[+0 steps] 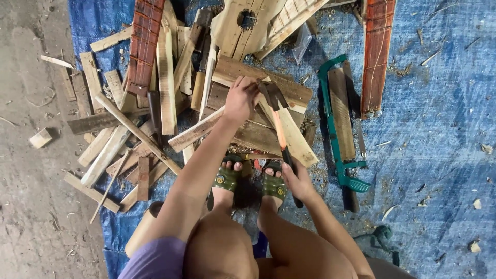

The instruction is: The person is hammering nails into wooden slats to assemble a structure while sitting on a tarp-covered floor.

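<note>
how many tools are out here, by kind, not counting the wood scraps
hammer: 1, handle in the right hand, head by the left hand
green saw: 1, on the blue tarp
dark-handled tool: 1, lying among the wood; kind unclear
total: 3

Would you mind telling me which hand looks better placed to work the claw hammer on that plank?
Probably the right hand: it grips the orange-handled claw hammer, whose head sits on the pale wooden plank. The left hand steadies beside it.
</note>
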